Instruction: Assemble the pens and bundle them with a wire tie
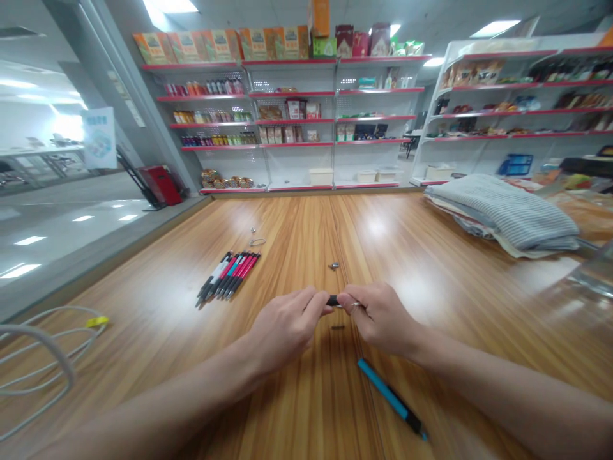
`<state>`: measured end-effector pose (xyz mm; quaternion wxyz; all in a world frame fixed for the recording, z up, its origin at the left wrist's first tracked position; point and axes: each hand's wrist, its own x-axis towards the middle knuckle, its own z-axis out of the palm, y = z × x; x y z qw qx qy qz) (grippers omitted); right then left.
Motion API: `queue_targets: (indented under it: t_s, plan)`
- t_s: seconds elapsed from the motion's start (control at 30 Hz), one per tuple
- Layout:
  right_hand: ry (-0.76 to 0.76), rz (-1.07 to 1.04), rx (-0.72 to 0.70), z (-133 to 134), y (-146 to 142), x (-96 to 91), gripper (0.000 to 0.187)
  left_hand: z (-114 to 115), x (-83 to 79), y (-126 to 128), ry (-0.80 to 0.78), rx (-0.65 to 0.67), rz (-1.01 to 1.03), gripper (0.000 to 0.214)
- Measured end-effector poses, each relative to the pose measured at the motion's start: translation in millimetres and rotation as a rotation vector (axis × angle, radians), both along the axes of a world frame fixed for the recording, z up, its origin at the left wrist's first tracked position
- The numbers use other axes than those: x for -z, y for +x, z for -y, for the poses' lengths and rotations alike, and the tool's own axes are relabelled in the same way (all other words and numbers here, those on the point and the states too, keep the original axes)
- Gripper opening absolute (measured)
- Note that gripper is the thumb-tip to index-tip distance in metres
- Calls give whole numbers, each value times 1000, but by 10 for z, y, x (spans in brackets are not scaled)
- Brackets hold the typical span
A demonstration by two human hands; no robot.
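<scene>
Between my two hands is a pen (332, 300), of which only a short black section shows; my fingers cover the rest. My left hand (295, 318) is closed round one end of it. The other end sits in the closed fingers of my right hand (378, 314), which wears a ring. Just below the hands, a small dark spring-like piece (338, 327) lies on the wooden table (297, 409). A blue pen (390, 396) with a black grip lies slanted nearer to me. Farther off, a small metal piece (334, 265) rests on the tabletop.
At the left lies a row of several pens (230, 275), with a thin loop (257, 241) behind it. White cable (62, 367) coils at the left edge. Folded striped cloth (507, 207) and a clear container (596, 271) are at the right. Stocked shelves (297, 94) stand beyond the table.
</scene>
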<state>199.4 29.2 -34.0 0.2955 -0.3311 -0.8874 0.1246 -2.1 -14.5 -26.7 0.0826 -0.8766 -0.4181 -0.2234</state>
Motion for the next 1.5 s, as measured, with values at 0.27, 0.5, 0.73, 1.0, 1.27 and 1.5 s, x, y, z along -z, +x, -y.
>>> queue_targets:
  t_s: [0.27,0.5,0.73,1.0,1.27,1.5]
  plan:
    - [352,52,-124,12,64,-10,21,29,-73,30,-275,51,88,16]
    - [241,78,-2,-43,104,-15,25,-26,-109,-30,53,8,-17,21]
    - [142,201,42,3,47,-23,22,-41,-116,-80,194,37,-187,19]
    - [463,162,35,39,8,-115,25,-52,-260,-65,-202,-88,-87,19]
    - [271,109,51,-27,29,-212,21,-86,-409,-129,-202,-5,63,16]
    - [161,38,62,-23,21,-199,15,-113,-363,-161,-116,27,-7,16]
